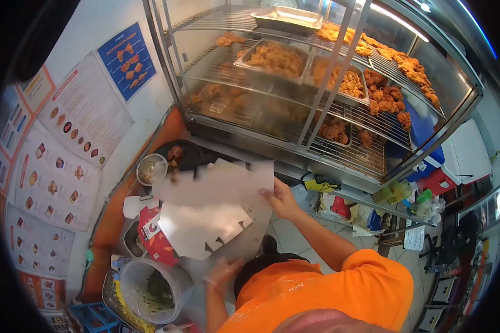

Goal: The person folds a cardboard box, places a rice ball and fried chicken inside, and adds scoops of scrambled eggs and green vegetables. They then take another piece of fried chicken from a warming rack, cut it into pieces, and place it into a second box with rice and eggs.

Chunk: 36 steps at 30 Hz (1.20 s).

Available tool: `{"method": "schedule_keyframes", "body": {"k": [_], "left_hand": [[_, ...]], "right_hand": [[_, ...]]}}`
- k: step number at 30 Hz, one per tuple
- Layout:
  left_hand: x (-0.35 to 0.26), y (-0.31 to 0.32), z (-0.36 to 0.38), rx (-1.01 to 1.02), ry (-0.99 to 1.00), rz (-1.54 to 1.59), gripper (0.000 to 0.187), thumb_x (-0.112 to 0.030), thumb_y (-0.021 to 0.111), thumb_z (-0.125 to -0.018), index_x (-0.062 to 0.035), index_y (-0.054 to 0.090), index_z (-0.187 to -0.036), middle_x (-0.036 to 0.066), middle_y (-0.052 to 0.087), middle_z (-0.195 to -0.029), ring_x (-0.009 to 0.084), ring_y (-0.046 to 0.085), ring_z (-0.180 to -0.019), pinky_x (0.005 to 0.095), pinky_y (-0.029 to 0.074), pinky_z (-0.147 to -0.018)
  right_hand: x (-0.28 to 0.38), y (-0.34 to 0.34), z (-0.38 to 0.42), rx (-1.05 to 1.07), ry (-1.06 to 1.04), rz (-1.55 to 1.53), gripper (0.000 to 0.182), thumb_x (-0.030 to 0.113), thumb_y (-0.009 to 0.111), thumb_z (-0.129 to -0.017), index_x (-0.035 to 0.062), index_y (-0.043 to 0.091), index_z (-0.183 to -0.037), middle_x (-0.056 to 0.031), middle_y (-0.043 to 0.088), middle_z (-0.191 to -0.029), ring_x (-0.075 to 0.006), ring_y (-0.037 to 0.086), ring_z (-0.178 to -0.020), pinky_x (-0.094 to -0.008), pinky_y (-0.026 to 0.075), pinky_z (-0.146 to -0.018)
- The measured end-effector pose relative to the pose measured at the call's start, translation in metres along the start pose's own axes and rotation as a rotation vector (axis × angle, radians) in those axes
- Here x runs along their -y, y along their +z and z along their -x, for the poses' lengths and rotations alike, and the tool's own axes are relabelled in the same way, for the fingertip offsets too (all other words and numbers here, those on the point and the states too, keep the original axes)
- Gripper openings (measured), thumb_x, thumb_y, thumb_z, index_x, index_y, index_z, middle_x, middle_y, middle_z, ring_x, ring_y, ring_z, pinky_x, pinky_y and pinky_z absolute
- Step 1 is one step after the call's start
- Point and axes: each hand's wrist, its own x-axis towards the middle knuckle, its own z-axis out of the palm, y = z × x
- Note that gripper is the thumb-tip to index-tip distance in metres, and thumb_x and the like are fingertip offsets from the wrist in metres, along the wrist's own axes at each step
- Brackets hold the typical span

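My right hand grips the right edge of a white flat box blank, thumb on top. Motion blurs this blank, which is tilted over the counter. Just in front lies another white box blank, shiny, with notches cut in its edge. A red printed box piece sticks out at its left. Low by the counter's near edge, my left hand is somewhat blurred, its fingers stretched out and nothing visible in them.
Behind the counter stands a glass display case with fried chicken on racks. To the left are a bowl, a metal container and a clear tub with green contents. A black pan holds chicken pieces.
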Motion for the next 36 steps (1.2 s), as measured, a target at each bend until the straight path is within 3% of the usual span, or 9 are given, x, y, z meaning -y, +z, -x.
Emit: {"method": "schedule_keyframes", "body": {"k": [2, 4, 6, 9, 16, 20, 27, 32, 36], "left_hand": [[-0.036, 0.009, 0.026, -0.134, 0.482, 0.673, 0.071, -0.041, 0.068, -0.092, -0.0050, 0.042, -0.147, 0.014, 0.055, -0.140, 0.0229, 0.058, -0.119, 0.0363, 0.045, -0.104], [-0.115, 0.012, 0.039, -0.143, 0.811, 1.394, 0.061, -0.051, 0.042, -0.102, -0.0047, 0.046, -0.143, 0.011, 0.058, -0.135, 0.0277, 0.059, -0.118, 0.0470, 0.051, -0.097], [-0.136, -0.013, 0.047, 0.113, 0.816, 1.432, 0.052, -0.049, 0.047, -0.102, -0.0066, 0.054, -0.130, 0.008, 0.065, -0.120, 0.0238, 0.064, -0.111, 0.0447, 0.057, -0.086], [-0.148, -0.005, 0.024, -0.310, 0.520, 1.452, 0.044, -0.032, 0.064, -0.097, -0.0050, 0.052, -0.130, 0.010, 0.064, -0.121, 0.0231, 0.068, -0.101, 0.0411, 0.057, -0.088], [-0.165, 0.001, 0.016, -0.542, 0.973, 1.445, 0.045, -0.019, 0.076, -0.089, -0.0037, 0.055, -0.126, 0.006, 0.064, -0.115, 0.0192, 0.063, -0.103, 0.0347, 0.053, -0.094], [-0.175, 0.004, 0.027, -0.684, 0.967, 1.251, 0.044, -0.021, 0.077, -0.088, -0.0039, 0.057, -0.123, 0.007, 0.065, -0.108, 0.0172, 0.066, -0.093, 0.0330, 0.056, -0.083], [-0.166, 0.039, 0.017, -0.699, 0.830, 1.167, 0.036, -0.017, 0.075, -0.090, -0.0036, 0.059, -0.120, 0.006, 0.067, -0.103, 0.0135, 0.067, -0.085, 0.0284, 0.058, -0.073], [-0.155, 0.069, 0.014, -0.579, 0.837, 1.221, 0.021, -0.010, 0.066, -0.095, -0.0055, 0.059, -0.115, 0.001, 0.064, -0.097, 0.0090, 0.058, -0.078, 0.0234, 0.047, -0.064], [-0.128, 0.078, 0.013, -0.605, 0.785, 0.959, 0.010, -0.011, 0.065, -0.096, -0.0039, 0.063, -0.104, 0.000, 0.063, -0.090, 0.0071, 0.056, -0.083, 0.0246, 0.047, -0.074]], "right_hand": [[0.030, 0.008, 0.004, 0.128, -0.432, 0.472, 0.046, -0.008, 0.060, -0.073, 0.0129, 0.073, -0.113, -0.0067, 0.072, -0.108, -0.0260, 0.059, -0.111, -0.0384, 0.046, -0.095], [0.041, 0.011, 0.004, 0.216, -0.589, 0.669, 0.044, -0.004, 0.063, -0.068, 0.0154, 0.075, -0.106, -0.0035, 0.072, -0.108, -0.0251, 0.058, -0.108, -0.0404, 0.041, -0.096], [0.038, 0.018, 0.013, 0.278, -0.754, 0.869, 0.040, 0.005, 0.069, -0.061, 0.0201, 0.077, -0.097, 0.0021, 0.072, -0.106, -0.0234, 0.057, -0.106, -0.0431, 0.032, -0.099], [0.041, 0.020, 0.009, 0.191, -0.692, 0.870, 0.021, 0.009, 0.073, -0.068, 0.0141, 0.075, -0.088, 0.0012, 0.072, -0.099, -0.0253, 0.058, -0.102, -0.0428, 0.036, -0.095], [0.038, 0.027, 0.026, -0.035, -0.169, 0.480, 0.016, 0.000, 0.067, -0.084, 0.0010, 0.074, -0.098, -0.0088, 0.066, -0.075, -0.0189, 0.059, -0.055, -0.0258, 0.045, -0.052], [0.066, 0.021, 0.024, 0.208, -0.544, 0.817, 0.042, -0.001, 0.068, -0.076, 0.0099, 0.072, -0.117, -0.0096, 0.058, -0.070, -0.0241, 0.060, -0.058, -0.0337, 0.051, -0.055], [0.066, 0.041, 0.044, 0.343, -0.499, 0.910, 0.058, 0.009, 0.067, -0.087, 0.0074, 0.050, -0.142, -0.0111, 0.059, -0.083, -0.0326, 0.060, -0.066, -0.0370, 0.051, -0.056], [0.036, 0.055, 0.067, 0.134, 0.227, 0.217, 0.046, 0.002, 0.066, -0.090, 0.0012, 0.052, -0.134, -0.0068, 0.070, -0.078, -0.0108, 0.068, -0.066, -0.0251, 0.053, -0.059], [0.027, 0.013, 0.068, 0.337, 0.117, 0.466, 0.048, 0.006, 0.064, -0.092, 0.0026, 0.049, -0.137, -0.0076, 0.072, -0.090, -0.0165, 0.070, -0.078, -0.0288, 0.055, -0.070]]}}
